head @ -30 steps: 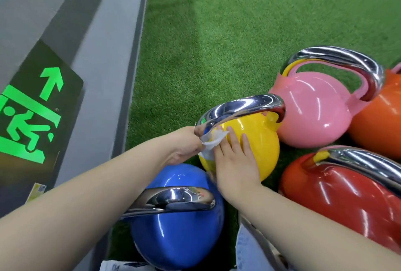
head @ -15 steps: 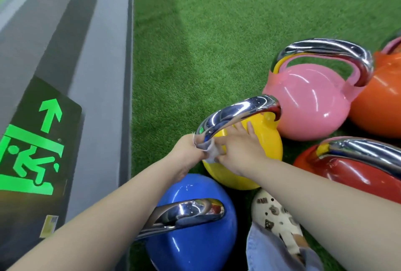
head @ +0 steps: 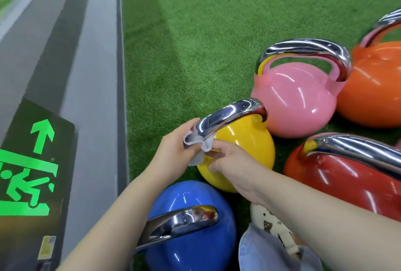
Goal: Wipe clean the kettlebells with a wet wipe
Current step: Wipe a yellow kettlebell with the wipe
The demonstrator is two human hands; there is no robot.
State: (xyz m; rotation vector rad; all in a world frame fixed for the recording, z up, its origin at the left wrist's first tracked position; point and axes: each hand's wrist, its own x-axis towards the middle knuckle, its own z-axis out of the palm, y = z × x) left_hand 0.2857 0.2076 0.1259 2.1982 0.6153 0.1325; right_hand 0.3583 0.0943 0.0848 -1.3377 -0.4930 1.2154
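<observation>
A yellow kettlebell with a chrome handle stands on the green turf. A white wet wipe is wrapped around the near end of that handle. My left hand grips the wipe against the handle's left end. My right hand pinches the wipe's lower edge beside the yellow body. Around it sit a pink kettlebell, an orange kettlebell, a red kettlebell and a blue kettlebell close to me.
Green turf stretches ahead. A grey floor strip runs along the left, with a black panel bearing a green exit sign. My patterned shoe and denim trouser leg sit at the bottom, between the blue and red kettlebells.
My right hand lifted its flat fingers off the yellow body and drew back to pinch the wipe. The wipe now hangs lower around the handle end. The camera view shifted slightly.
</observation>
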